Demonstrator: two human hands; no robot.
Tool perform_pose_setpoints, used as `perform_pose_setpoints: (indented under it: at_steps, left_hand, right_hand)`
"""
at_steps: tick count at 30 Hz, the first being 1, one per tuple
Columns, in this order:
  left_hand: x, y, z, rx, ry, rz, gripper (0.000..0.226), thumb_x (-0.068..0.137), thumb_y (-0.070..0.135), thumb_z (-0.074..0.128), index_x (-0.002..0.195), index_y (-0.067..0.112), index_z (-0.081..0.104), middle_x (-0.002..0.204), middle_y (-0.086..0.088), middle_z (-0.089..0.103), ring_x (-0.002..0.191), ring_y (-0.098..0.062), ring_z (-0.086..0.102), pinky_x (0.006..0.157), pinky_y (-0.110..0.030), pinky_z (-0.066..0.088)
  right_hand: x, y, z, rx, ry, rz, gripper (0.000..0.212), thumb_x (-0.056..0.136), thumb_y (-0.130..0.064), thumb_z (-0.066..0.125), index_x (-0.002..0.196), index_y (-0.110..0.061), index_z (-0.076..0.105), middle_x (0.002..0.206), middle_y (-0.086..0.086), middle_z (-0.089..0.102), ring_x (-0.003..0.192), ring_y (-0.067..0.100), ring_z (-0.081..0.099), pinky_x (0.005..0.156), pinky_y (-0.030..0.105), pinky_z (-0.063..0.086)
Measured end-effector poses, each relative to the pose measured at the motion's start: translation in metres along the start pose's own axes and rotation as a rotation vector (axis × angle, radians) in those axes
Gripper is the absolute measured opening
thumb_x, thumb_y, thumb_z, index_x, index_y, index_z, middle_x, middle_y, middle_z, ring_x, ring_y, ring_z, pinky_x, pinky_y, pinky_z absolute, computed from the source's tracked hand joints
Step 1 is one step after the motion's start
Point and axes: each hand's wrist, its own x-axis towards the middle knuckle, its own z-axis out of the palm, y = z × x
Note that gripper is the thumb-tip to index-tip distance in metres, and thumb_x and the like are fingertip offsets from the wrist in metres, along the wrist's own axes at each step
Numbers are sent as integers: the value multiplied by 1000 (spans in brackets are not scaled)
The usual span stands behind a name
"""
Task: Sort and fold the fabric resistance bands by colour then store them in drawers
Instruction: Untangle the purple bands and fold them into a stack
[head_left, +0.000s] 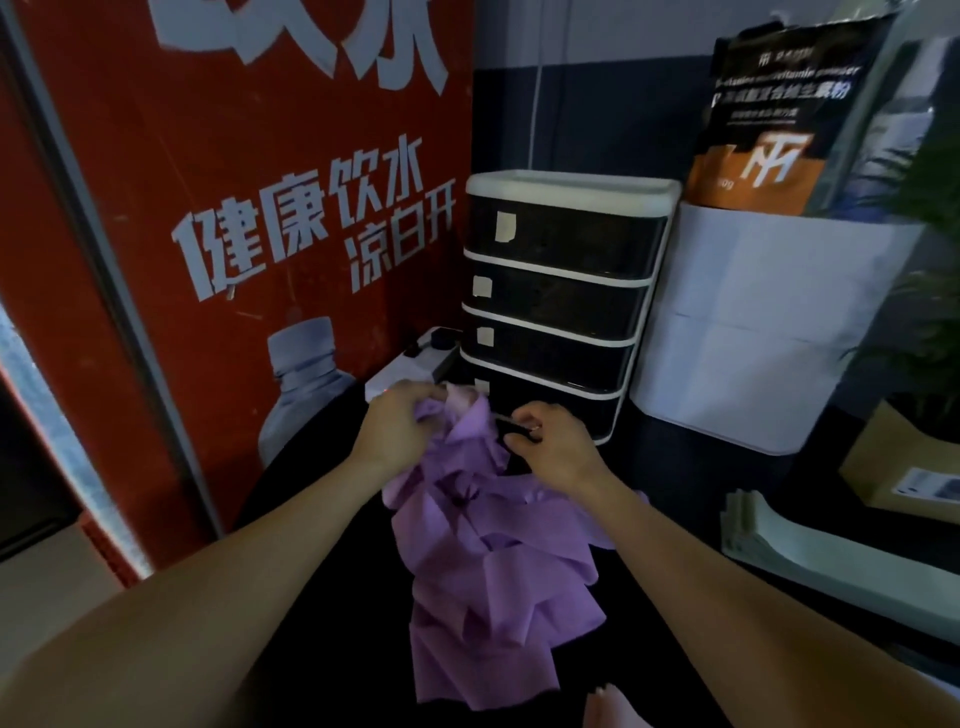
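12 o'clock: drawer unit (561, 306) blocks | 9 o'clock: red panel (234, 234) walls off | 2 o'clock: white box (753, 332) just beside drawers | 6 o'clock: purple bands (488, 561) heap covers dark counter (322, 597)

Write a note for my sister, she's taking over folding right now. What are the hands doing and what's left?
Left hand: grips the top of the purple bands, bunched up.
Right hand: fingers curled at the front of the bottom drawer; its grip seems to pinch something small and dark, hard to tell what.
The purple bands hang in a crumpled heap in front of the drawer unit. All four drawers look closed.
Done: purple appears gathered together.
Left: fold the purple bands, open a drawer, store them. No other colours are clearly in view.
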Motion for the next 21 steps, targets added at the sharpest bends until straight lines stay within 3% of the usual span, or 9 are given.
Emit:
perform_pose_setpoints:
  at_steps: [4, 6, 8, 10, 13, 16, 21]
  left_hand:
    - [1, 53, -11, -131, 110, 334, 23, 77, -4, 68, 99, 3, 68, 101, -2, 55, 93, -13, 52, 79, -1, 33]
    - [-2, 69, -11, -150, 85, 438, 24, 77, -2, 69, 100, 4, 67, 104, -1, 53, 96, -15, 54, 84, -6, 36]
    - [-12, 75, -8, -130, 28, 441, 28, 77, 12, 73, 104, 7, 66, 109, 3, 52, 102, -17, 55, 88, -17, 39]
    - [-30, 70, -5, -58, -63, 420, 43, 72, 40, 70, 107, 15, 67, 114, 6, 55, 107, -17, 55, 92, -26, 41]
    - [-61, 53, -2, 185, -235, 306, 71, 54, 70, 43, 112, 34, 64, 126, 13, 53, 119, -14, 47, 102, -37, 36]
    - [-86, 40, 2, 298, -366, 239, 77, 48, 77, 32, 107, 38, 64, 123, 21, 52, 119, 0, 38, 97, -27, 28]
    - [-98, 34, 5, 299, -348, 275, 70, 53, 69, 35, 101, 28, 67, 112, 14, 62, 111, -8, 54, 95, -26, 38]
  right_hand:
    - [-10, -10, -33, 73, 131, -13, 19, 88, -9, 59, 105, 0, 62, 99, 14, 66, 85, 18, 57, 79, 30, 45]
    - [-18, -13, -50, 58, 215, -22, 15, 89, -7, 54, 101, 1, 60, 89, 11, 63, 80, 19, 54, 70, 30, 42]
    - [-29, -13, -62, 75, 254, -18, 20, 87, 1, 47, 102, -1, 60, 90, 8, 63, 81, 19, 54, 69, 28, 43]
    - [-40, -7, -66, 119, 245, 18, 31, 83, 8, 43, 106, -1, 62, 97, 12, 65, 85, 18, 56, 69, 21, 45]
    - [-61, 8, -59, 191, 137, 116, 35, 80, 14, 45, 110, 7, 61, 103, 19, 66, 90, 18, 57, 70, 9, 46]
    - [-77, 18, -45, 163, 54, 155, 22, 81, 4, 54, 99, 5, 67, 98, 18, 70, 93, 27, 65, 88, 37, 52]
    - [-83, 8, -33, -32, 14, 100, 31, 88, -12, 58, 115, 1, 58, 112, 15, 64, 106, 28, 59, 81, 25, 42]
